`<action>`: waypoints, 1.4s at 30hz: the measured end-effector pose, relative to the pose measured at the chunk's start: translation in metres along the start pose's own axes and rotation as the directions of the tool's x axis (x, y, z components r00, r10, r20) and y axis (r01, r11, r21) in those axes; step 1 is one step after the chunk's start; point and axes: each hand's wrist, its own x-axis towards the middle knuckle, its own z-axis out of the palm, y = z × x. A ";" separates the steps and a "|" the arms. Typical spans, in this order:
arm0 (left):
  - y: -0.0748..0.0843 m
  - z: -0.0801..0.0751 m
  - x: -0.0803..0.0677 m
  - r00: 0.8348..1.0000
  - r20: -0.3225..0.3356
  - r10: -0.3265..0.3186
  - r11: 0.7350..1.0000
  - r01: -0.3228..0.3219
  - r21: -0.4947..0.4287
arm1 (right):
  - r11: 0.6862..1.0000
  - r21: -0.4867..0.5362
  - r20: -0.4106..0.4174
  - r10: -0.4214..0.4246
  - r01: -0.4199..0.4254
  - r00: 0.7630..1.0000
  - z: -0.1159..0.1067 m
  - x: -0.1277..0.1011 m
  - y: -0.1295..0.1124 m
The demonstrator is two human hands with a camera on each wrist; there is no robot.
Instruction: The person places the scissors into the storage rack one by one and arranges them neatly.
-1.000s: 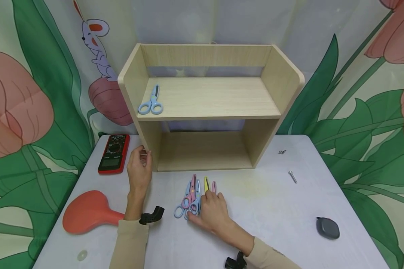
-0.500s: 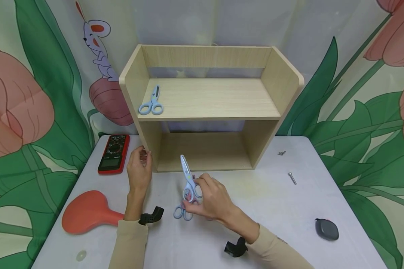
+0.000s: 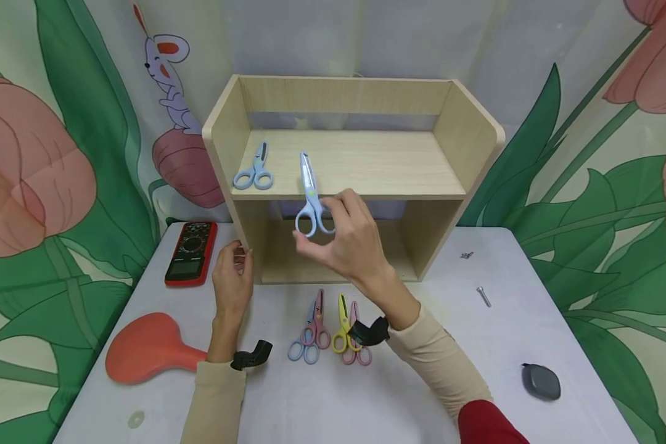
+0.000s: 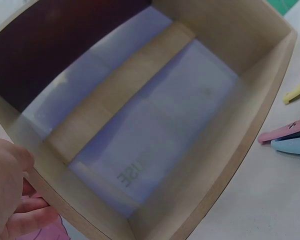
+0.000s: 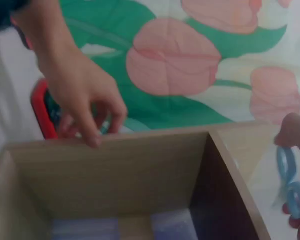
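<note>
Above the table, my right hand (image 3: 357,243) holds light blue scissors (image 3: 311,196) by their handles, blades pointing up in front of the upper board of a two-tier wooden shelf (image 3: 344,197). In the right wrist view the scissors' handle loops (image 5: 287,162) show between thumb and fingers. My left hand (image 3: 233,280) grips the front edge of the shelf's left side panel; the left wrist view shows the thumb at the edge and the fingers (image 4: 35,217) outside the panel. Another pair of blue scissors (image 3: 254,172) lies at the left of the upper board.
Before the shelf lie pink scissors (image 3: 317,330) overlapping blue scissors (image 3: 296,350), and yellow scissors (image 3: 341,333) beside another pink pair (image 3: 364,356). A red multimeter (image 3: 191,254) and red paddle (image 3: 144,348) lie left. Small screws (image 3: 466,254), a bolt (image 3: 483,296) and dark case (image 3: 541,381) lie right.
My right hand has picked the blue scissors out of the group on the table and lifted them up and forward to the shelf. The left hand stays at the side panel.
</note>
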 end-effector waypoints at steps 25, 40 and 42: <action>-0.002 0.001 0.000 0.999 -0.015 0.047 0.999 -0.047 0.001 | 0.944 -0.129 0.525 0.325 -0.304 0.786 0.028 0.082 0.020; -0.001 0.000 0.000 0.999 -0.018 0.046 0.999 -0.045 0.007 | 0.941 -0.186 0.490 0.337 -0.281 0.804 0.028 0.080 0.019; -0.001 0.000 0.000 0.999 -0.015 0.040 0.999 -0.040 0.007 | 0.944 -0.176 0.447 0.329 -0.279 0.831 0.024 0.075 0.017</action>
